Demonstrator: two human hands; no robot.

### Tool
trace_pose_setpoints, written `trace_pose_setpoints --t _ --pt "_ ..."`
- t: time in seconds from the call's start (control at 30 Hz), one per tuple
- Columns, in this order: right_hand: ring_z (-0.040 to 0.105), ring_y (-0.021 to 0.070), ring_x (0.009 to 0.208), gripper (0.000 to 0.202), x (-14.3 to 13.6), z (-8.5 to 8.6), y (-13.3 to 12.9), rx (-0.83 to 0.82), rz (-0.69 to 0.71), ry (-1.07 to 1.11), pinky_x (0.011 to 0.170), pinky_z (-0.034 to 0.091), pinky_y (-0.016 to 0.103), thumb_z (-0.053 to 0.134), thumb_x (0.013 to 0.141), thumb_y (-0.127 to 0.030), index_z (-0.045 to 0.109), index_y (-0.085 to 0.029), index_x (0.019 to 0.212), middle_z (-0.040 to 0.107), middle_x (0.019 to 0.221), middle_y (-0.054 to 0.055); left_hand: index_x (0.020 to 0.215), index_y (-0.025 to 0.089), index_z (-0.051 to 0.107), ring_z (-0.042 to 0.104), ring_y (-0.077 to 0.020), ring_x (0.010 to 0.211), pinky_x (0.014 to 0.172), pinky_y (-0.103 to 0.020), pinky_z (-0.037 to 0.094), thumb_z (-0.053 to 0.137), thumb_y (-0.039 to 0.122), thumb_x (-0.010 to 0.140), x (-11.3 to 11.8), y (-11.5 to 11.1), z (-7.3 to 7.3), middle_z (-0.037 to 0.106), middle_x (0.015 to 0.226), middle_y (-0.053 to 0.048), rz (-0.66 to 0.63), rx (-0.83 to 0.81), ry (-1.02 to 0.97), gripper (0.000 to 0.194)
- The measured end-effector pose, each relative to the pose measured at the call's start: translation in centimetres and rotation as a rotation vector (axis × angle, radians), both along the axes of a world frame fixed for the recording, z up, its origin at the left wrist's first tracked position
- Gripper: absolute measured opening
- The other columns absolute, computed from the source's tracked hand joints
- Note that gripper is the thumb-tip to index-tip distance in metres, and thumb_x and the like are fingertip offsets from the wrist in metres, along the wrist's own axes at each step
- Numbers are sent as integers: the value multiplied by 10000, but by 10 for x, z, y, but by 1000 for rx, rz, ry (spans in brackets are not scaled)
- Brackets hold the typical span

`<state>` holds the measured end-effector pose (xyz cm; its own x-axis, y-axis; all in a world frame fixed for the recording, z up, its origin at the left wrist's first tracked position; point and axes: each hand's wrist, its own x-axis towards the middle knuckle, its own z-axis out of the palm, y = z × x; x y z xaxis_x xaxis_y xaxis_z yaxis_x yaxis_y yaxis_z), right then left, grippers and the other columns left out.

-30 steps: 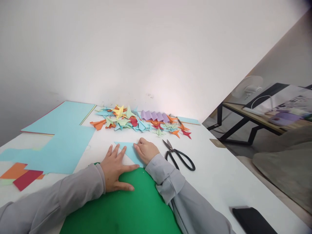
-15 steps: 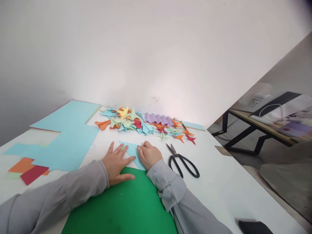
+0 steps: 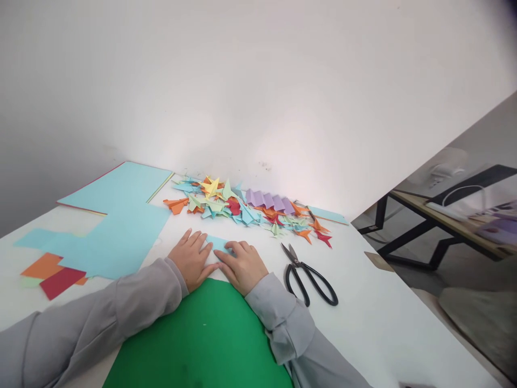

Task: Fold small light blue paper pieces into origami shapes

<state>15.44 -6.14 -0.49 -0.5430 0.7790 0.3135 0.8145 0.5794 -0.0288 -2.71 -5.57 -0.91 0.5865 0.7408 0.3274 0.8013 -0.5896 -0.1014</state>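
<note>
A small piece of light blue paper lies on the white table just beyond the green sheet, mostly covered by my hands. My left hand rests flat over its left side, fingers extended. Bent over the right side is my right hand, its thumb and fingers closed on the paper. The two thumbs meet near the paper's front edge. Black-handled scissors lie to the right with their blades slightly apart. Behind the hands is a heap of folded paper planes in several colours.
A purple pleated paper sits among the planes, against the wall. Large light blue sheets spread over the left side, with orange and dark red pieces nearer me. A wooden bench stands off to the right.
My right hand has gone from a fist-like press to bent fingers and moved left against my left hand. My left fingers have drawn closer together. Less of the light blue paper shows.
</note>
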Motion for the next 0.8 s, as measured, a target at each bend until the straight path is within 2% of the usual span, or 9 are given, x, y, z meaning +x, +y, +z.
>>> trace_pose_setpoints --t 0.1,0.23,0.37,0.5,0.8 --pt "422 223 880 365 -4 3 -4 -33 -24 -26 691 302 330 330 868 -432 535 -299 1139 519 1054 85 1120 95 559 406 -291 1161 1011 -456 208 291 351 872 1 -2 -2 519 1197 -166 -2 28 -4 446" --pt "401 236 882 435 -13 6 -11 -47 -85 -54 699 290 342 310 857 -478 480 -275 1202 502 1041 106 1114 80 560 429 -288 1137 992 -447 245 306 280 866 4 1 -4 533 1182 -170 14 6 -3 407" --pt "393 236 893 449 -23 4 -12 -52 -137 -25 709 291 339 314 856 -475 452 -262 1227 484 1033 109 1080 56 565 421 -293 1140 980 -446 269 320 259 857 5 13 -4 527 1182 -177 21 -36 -7 388" --pt "389 225 883 390 -27 5 -9 -63 -156 -7 710 294 328 302 877 -415 528 -242 1143 487 998 102 1039 45 568 422 -286 1128 970 -435 284 319 246 855 7 24 -6 536 1143 -183 1 -40 -31 369" --pt "388 228 878 366 -28 6 -10 -73 -173 -17 692 301 329 315 878 -394 536 -237 1124 495 1014 99 1050 67 530 385 -272 1143 953 -455 266 301 280 865 7 27 -10 533 1120 -170 -20 -68 -52 363"
